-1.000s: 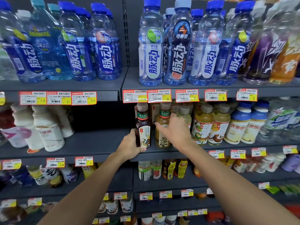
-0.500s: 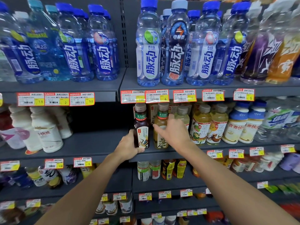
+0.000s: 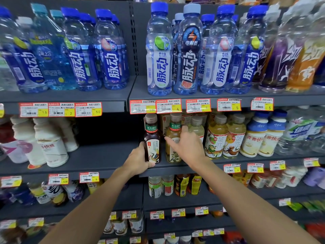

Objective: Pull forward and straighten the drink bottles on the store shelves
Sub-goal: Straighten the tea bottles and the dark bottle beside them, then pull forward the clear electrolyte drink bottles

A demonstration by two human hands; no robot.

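**Tea bottles on middle shelf: both hands engaged**

Reference item: the dark tea bottle (image 3: 152, 138), brown cap and green neck band. It stands upright at the front edge of the middle shelf (image 3: 105, 155), label facing out.

Left hand (image 3: 139, 161): clamped on the lower part of the dark tea bottle. The thumb lies across the front near the base and the fingers curl round the bottle's left side.

Right hand (image 3: 186, 147): closed on the pale tea bottle (image 3: 174, 127), which stands upright immediately right of the dark tea bottle, almost touching it. The thumb lies across its front label and the fingers reach round its right side. How far they wrap behind cannot be seen.

The two hands are apart, one per bottle.

Further right of the dark tea bottle is a row of yellow tea bottles (image 3: 217, 138), upright, labels forward. On the shelf above it are blue-capped water bottles (image 3: 159, 59), with price tags (image 3: 168, 106) along the shelf lip. To its left, the same shelf is bare as far as the white bottles (image 3: 51, 148).
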